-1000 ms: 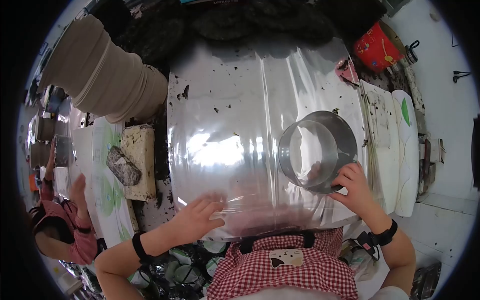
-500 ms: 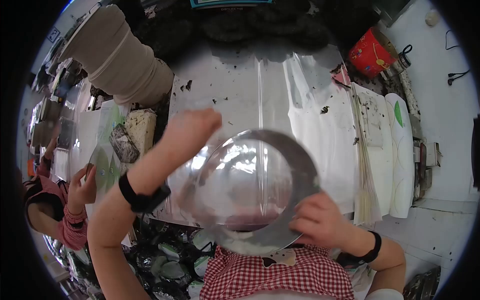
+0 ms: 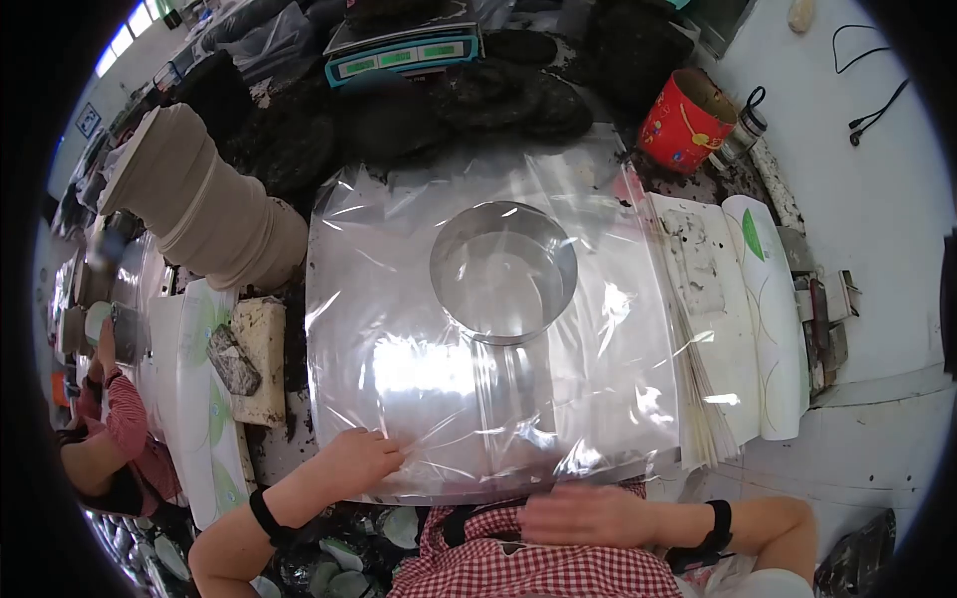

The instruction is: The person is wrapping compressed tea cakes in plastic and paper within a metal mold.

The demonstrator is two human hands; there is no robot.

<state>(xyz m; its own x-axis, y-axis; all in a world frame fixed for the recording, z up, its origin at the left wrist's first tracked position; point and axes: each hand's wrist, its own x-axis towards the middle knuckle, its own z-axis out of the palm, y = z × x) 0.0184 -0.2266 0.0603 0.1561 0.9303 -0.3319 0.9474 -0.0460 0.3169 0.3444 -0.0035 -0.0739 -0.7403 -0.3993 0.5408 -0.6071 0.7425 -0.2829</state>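
Note:
A metal ring [image 3: 553,257] rests on the clear plastic sheet [image 3: 598,399] in the middle of the work surface. My left hand [image 3: 361,460] touches the sheet near its front left edge, its fingertips curled on the plastic and anything between them too small to make out. At the front edge, close to the checked apron [image 3: 538,573], my right hand [image 3: 588,515] is blurred by motion, and its fingers are hard to tell apart. Neither hand touches the ring.
Stacked round boards [image 3: 214,219] stand at the left, beside a pale block [image 3: 261,349]. A scale [image 3: 404,62] and dark round slabs [image 3: 498,95] lie at the back. A red bucket [image 3: 681,125] is back right, by paper stacks [image 3: 763,329]. Another person's arm [image 3: 120,409] shows far left.
The ring has left my right hand and now lies on the plastic. Both hands have moved down toward the front edge. The view has shifted, showing more of the back.

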